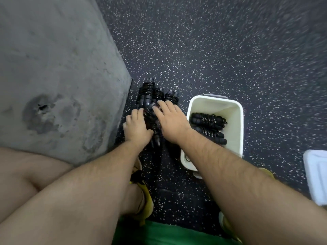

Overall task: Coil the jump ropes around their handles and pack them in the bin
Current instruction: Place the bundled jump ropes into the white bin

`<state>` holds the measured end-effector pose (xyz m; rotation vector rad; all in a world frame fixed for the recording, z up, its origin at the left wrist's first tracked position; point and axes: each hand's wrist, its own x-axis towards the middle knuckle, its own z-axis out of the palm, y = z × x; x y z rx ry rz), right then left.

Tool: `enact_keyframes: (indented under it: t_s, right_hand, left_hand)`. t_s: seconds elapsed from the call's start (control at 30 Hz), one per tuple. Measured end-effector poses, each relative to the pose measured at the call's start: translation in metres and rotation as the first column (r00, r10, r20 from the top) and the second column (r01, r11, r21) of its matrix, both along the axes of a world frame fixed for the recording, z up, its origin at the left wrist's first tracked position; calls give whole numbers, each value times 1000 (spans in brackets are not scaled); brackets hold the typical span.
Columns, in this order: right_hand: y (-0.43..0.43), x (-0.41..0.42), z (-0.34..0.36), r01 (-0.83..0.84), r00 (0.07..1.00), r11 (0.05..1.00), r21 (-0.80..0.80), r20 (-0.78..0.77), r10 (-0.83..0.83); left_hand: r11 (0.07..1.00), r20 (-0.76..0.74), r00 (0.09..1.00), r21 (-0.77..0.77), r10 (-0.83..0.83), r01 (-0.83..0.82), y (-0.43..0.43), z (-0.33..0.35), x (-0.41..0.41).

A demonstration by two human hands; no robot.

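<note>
ITEM coiled jump ropes (150, 92): pile on floor (212, 50), under/ahead of both grips | L grip (137, 124) cupped on pile, closure n/k | R grip (170, 119) flat on top, fingers straight, holds nothing | bin (235, 128) just R of R grip, part-filled | TIP: lift one bundle by handles, keep coils tight

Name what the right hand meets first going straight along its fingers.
The coiled jump ropes piled on the floor; the right hand seems to touch them, though depth is unclear.
</note>
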<state>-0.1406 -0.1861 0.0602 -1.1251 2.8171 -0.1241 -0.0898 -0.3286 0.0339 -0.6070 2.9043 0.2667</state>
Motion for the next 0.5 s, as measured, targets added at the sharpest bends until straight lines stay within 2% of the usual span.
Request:
enact_keyframes:
  t_s: [0.07,0.1,0.17,0.33,0.43,0.5]
  right_hand:
    - [12,-1,6,20,1000,1000,-17,-3,-20]
    - [18,-3,9,39,999,999,-27,-1,-40]
    - [32,-7,17,91,996,994,-65,-1,-91]
    - [84,-5,25,156,988,978,-139,17,-155]
    - [119,-1,12,284,958,950,-128,-8,-288]
    - [139,-3,3,402,914,910,-105,-13,-405]
  left_hand:
    - [946,-140,936,-45,-323,320,6,20,-3]
    - [904,-200,883,-46,-425,425,11,28,-6]
    - [853,-274,821,5,-501,522,22,39,-11]
    - [795,-327,766,68,-553,603,50,44,-19]
    - [834,-283,823,119,-492,539,72,42,-23]
    - [853,-201,871,197,-448,484,86,39,-28]
